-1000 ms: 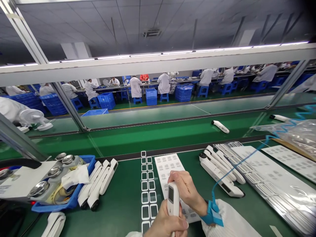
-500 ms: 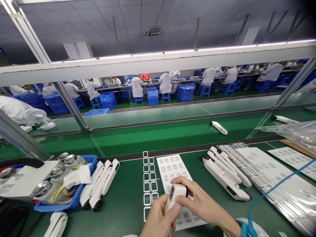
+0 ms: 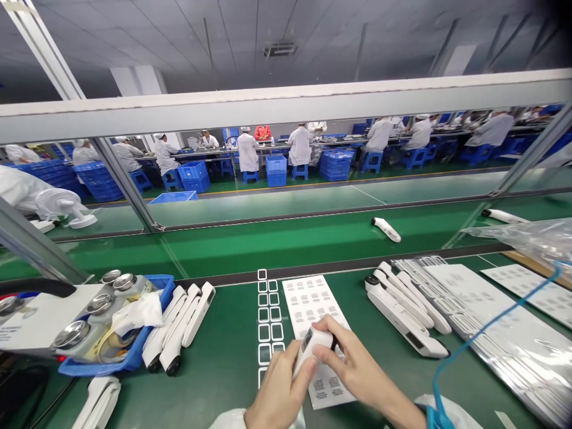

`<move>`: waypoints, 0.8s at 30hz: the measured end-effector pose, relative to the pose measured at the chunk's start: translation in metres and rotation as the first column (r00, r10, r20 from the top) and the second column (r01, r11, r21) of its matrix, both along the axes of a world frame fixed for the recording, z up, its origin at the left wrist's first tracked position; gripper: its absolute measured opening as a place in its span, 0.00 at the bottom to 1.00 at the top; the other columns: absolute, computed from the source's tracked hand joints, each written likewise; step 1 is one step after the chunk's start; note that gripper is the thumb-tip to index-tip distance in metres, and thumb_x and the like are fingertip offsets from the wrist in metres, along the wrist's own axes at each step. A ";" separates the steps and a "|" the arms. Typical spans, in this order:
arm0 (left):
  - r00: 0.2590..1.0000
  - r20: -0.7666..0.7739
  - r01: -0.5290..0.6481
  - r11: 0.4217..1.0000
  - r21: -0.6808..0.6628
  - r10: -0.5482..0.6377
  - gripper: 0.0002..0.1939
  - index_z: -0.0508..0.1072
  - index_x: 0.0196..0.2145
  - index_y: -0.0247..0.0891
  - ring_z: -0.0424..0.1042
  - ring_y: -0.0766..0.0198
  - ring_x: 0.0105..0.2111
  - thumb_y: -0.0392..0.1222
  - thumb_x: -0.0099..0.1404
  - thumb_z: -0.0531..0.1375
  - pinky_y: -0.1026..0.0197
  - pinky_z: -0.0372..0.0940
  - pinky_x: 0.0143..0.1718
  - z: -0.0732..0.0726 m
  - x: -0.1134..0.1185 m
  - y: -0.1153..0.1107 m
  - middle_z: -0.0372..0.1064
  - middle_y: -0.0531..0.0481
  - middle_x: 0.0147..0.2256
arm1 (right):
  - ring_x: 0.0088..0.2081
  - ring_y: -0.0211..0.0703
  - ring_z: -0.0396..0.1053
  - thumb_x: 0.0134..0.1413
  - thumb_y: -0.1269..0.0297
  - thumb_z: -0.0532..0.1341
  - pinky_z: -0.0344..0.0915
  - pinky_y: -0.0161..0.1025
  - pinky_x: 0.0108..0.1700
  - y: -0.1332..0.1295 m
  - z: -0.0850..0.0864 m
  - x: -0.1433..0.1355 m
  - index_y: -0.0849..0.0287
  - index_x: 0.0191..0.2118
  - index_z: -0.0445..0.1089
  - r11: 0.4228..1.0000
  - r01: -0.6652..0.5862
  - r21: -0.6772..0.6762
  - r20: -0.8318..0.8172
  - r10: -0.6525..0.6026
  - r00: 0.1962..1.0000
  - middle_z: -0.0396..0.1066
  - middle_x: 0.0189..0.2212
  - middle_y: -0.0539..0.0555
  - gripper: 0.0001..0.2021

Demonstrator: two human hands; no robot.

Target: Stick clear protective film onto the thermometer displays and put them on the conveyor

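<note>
Both of my hands hold one white handheld device (image 3: 318,341) with a small dark display and a black tip, tilted over the label sheet. My left hand (image 3: 282,381) wraps the lower body, hiding much of it. The fingers and thumb of my right hand (image 3: 351,360) grip the upper end near the black tip. Beneath lies a white sheet (image 3: 306,296) with rows of small printed labels, partly covered by my hands. Just left of it, two columns of white square frames (image 3: 264,332) lie on the green table (image 3: 214,381).
Similar white devices lie left (image 3: 199,316) and right (image 3: 402,316). A blue tray (image 3: 134,360) holds metal-capped bottles and tape. Plastic-covered sheets (image 3: 504,322) fill the right. A blue cord (image 3: 487,330) runs from my right wrist. Another device (image 3: 386,229) lies on the green belt (image 3: 268,238).
The view has shifted slightly. Both hands still hold the device, now a little higher in view. The devices on the green belt have moved left.
</note>
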State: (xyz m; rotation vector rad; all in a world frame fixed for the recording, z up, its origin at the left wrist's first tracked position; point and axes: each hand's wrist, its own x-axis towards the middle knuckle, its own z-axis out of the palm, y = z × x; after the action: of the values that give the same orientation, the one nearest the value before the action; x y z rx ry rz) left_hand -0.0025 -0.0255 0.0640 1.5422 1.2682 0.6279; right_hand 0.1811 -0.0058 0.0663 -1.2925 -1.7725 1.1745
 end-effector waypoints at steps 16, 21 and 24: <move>0.982 0.048 -0.186 0.976 0.110 0.182 0.14 0.64 0.40 0.40 0.69 0.60 0.32 0.33 0.54 0.58 0.62 0.60 0.31 -0.022 0.031 0.061 0.68 0.51 0.31 | 0.33 0.43 0.65 0.61 0.63 0.52 0.63 0.40 0.34 0.007 -0.048 0.030 0.56 0.33 0.68 0.988 0.038 0.153 0.114 -0.056 0.992 0.61 0.33 0.52 0.09; 0.987 -0.079 -0.134 0.985 0.105 0.142 0.17 0.61 0.45 0.40 0.69 0.59 0.33 0.33 0.56 0.56 0.63 0.57 0.31 -0.026 0.034 0.061 0.67 0.50 0.32 | 0.34 0.43 0.65 0.60 0.64 0.54 0.63 0.40 0.36 0.009 -0.050 0.029 0.56 0.33 0.70 0.990 0.024 0.138 0.121 -0.041 0.992 0.61 0.33 0.52 0.09; 0.982 -0.124 -0.132 0.986 0.107 0.145 0.20 0.60 0.48 0.40 0.68 0.58 0.33 0.33 0.57 0.56 0.63 0.56 0.31 -0.029 0.035 0.061 0.66 0.49 0.33 | 0.35 0.43 0.65 0.59 0.66 0.54 0.63 0.40 0.36 0.011 -0.049 0.030 0.57 0.32 0.70 0.993 0.021 0.119 0.118 -0.035 0.992 0.62 0.33 0.52 0.08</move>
State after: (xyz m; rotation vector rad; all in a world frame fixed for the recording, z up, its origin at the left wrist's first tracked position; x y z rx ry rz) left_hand 0.0324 0.0351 0.0352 1.6074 1.4733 0.6952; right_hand 0.2108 0.0052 0.0170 -1.3374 -1.8739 0.9796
